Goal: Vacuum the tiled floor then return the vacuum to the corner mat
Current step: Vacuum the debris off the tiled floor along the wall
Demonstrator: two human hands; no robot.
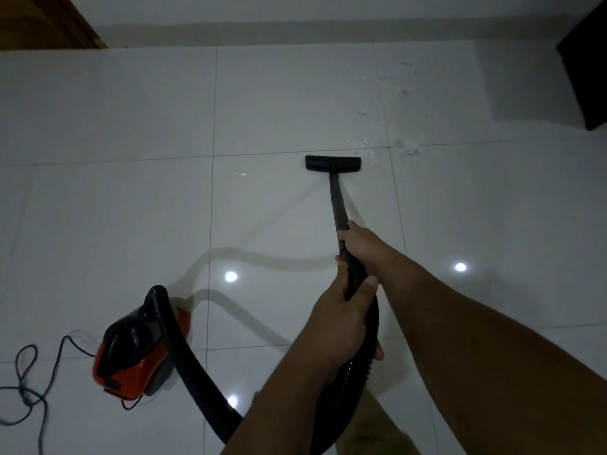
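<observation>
1. While both bare arms reach forward from the lower right, the right hand [359,243] is clenched around the black wand [338,205] higher up the tube, and the left hand [341,315] grasps it lower down, where the rigid handle meets the ribbed hose [193,366].
2. From the right hand the wand runs up and away to the flat floor nozzle [332,164], which rests on the glossy white tiled floor [131,208] well ahead of both hands.
3. White debris [410,147] lies scattered just beyond and to the right of the nozzle, trailing farther toward the wall.
4. From the left hand the hose loops down under the arms, then curves up to the red and black vacuum body [131,354], which sits on the tiles to the left of the hands, well apart from them.
5. Its dark power cord [28,382] lies in loose coils at the left edge.
6. A dark object [588,70] stands at the right edge, and a wooden door [42,21] shows at the upper left.
</observation>
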